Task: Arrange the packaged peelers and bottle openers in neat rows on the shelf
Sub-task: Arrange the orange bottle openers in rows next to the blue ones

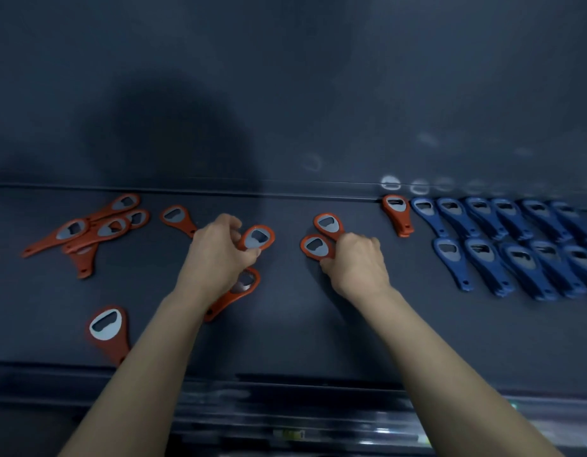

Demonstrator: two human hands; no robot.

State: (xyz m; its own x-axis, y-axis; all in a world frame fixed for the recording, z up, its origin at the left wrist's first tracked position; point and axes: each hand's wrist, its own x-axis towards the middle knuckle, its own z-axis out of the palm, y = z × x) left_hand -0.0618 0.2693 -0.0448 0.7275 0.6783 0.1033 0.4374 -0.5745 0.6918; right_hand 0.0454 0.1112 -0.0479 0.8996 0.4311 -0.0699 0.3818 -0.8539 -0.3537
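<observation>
One opener [256,239] is sitting in the left grip [219,255], whose fingers are curling round its handle and holding the head raised and face up, probably so it can go down the same way as its neighbours. The right grip [358,262] is closing on the handles of a pair [315,247], whose heads are fanning out side by side. That looks like several being collected for one trip toward the blue rows [503,245]. Each opener is showing a flat red plastic body, a rounded head with a grey metal insert and cut-out, and a narrow tapering handle. Whether any wrapper is covering them I cannot tell. Both hands are working well left of the blue rows, low over the dark shelf [318,324]. A lone red one [397,214] is lying just left of the blue rows at the back, seemingly starting a red row. Farther left of the blue rows, loose openers [107,328] are waiting singly, one of them under the left wrist, and a crossed heap [87,229] is lying farthest off. No peelers are showing.
</observation>
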